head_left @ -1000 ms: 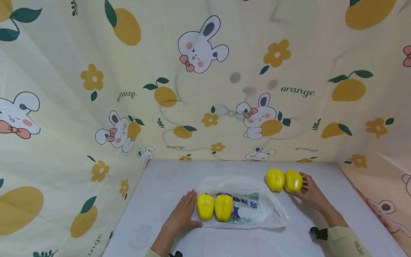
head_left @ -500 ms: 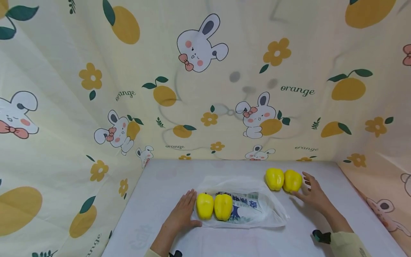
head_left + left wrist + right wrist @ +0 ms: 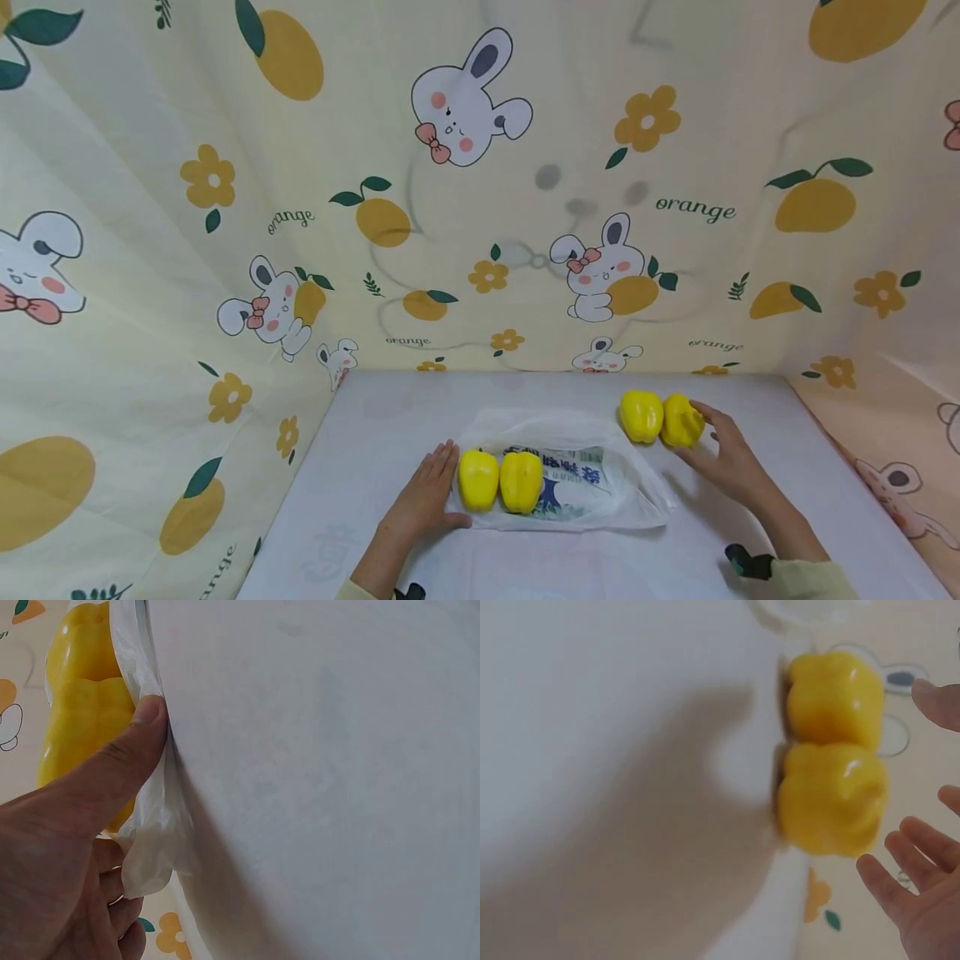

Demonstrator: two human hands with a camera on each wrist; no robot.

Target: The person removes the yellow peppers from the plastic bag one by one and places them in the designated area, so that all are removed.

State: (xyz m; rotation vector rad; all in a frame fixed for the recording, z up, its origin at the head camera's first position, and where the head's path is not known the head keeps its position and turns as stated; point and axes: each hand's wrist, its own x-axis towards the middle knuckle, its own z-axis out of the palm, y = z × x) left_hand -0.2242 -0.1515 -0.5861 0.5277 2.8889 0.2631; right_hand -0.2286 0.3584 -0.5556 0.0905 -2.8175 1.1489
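Two yellow bell peppers (image 3: 478,482) (image 3: 521,483) lie side by side on the left part of a white plastic bag (image 3: 630,508) with dark print. My left hand (image 3: 426,493) rests against the bag's left edge, beside the peppers. Its thumb (image 3: 124,761) lies along the bag's front edge in the left wrist view. Two more yellow bell peppers (image 3: 641,417) (image 3: 682,423) stand side by side at the back right of the table. My right hand (image 3: 722,450) hovers at the right one with fingers spread and nothing in its grasp, its fingertips overlapping that pepper in the head view.
A white-covered table (image 3: 555,567) carries everything. A cloth (image 3: 450,208) printed with rabbits and oranges hangs behind it and at both sides. A dark strap piece (image 3: 747,562) sits at the right wrist.
My right hand eased off the far right pepper to the right, then came back so its fingers overlap it from above. My left hand and all the peppers have kept their places.
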